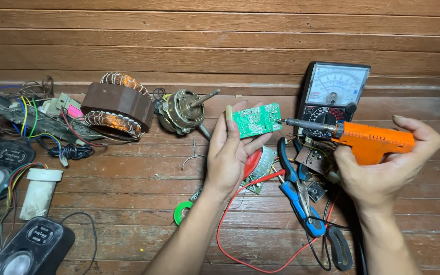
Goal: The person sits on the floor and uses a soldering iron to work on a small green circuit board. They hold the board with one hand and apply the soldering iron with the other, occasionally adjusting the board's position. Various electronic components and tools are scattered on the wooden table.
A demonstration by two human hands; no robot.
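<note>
Green circuit board is held up over the wooden floor, solder side toward the camera, long axis running left-right and tilted up slightly at the right. Left hand pinches its left edge, thumb on front. Right hand is wrapped around the orange soldering gun, tip pointing left, touching the board's right edge. Best to keep the board steady and the tip on a single joint. Multimeter and blue pliers lie just beside.

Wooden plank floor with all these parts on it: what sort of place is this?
Probably a home electronics repair spot on a wooden plank floor. A left hand holds a green circuit board, a right hand an orange soldering gun, beside a black analog multimeter.
</note>
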